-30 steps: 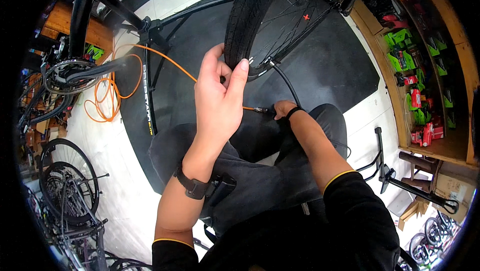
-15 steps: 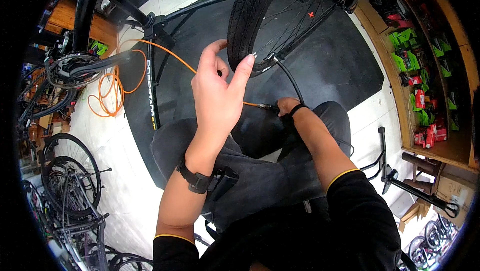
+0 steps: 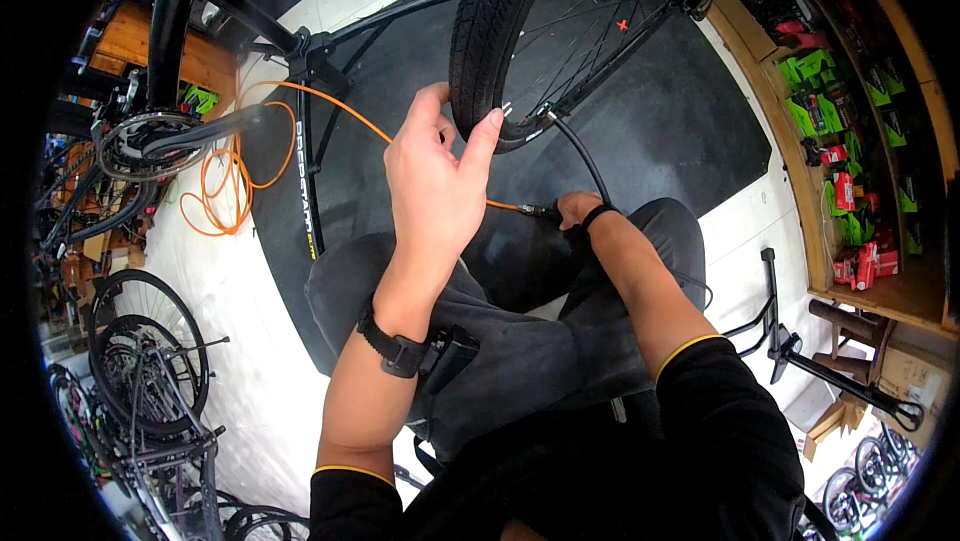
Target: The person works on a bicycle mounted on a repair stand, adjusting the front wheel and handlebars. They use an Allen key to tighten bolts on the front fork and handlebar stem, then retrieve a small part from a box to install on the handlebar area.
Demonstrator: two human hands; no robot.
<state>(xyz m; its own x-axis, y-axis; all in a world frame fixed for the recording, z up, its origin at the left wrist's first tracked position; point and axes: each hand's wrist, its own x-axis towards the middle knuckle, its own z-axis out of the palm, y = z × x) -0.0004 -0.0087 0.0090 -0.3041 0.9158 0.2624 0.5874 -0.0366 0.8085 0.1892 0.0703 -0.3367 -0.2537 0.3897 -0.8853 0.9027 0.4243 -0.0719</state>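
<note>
Hose [image 3: 360, 117] passing behind left hand [image 3: 436, 176], shelves [image 3: 903, 303] right

A pale floor [image 3: 250, 361] spreads under everything, with a large, dark mat [image 3: 690, 151] covering its middle. On the mat's left side lies a long black stand leg [image 3: 304, 181] bearing printed lettering; another black leg [image 3: 415, 6] crosses its far part. An orange hose [image 3: 350, 113] lies in loose loops at left, partly on the pale floor. Parked bicycles [image 3: 165, 381] stand on the floor near left. Near right, it carries a black metal stand [image 3: 773, 331] and, beyond, a brown wooden stool [image 3: 840, 329]. Along the right, a wooden shelf [image 3: 915, 293] bears red boxes [image 3: 868, 263] on its lowest board.
</note>
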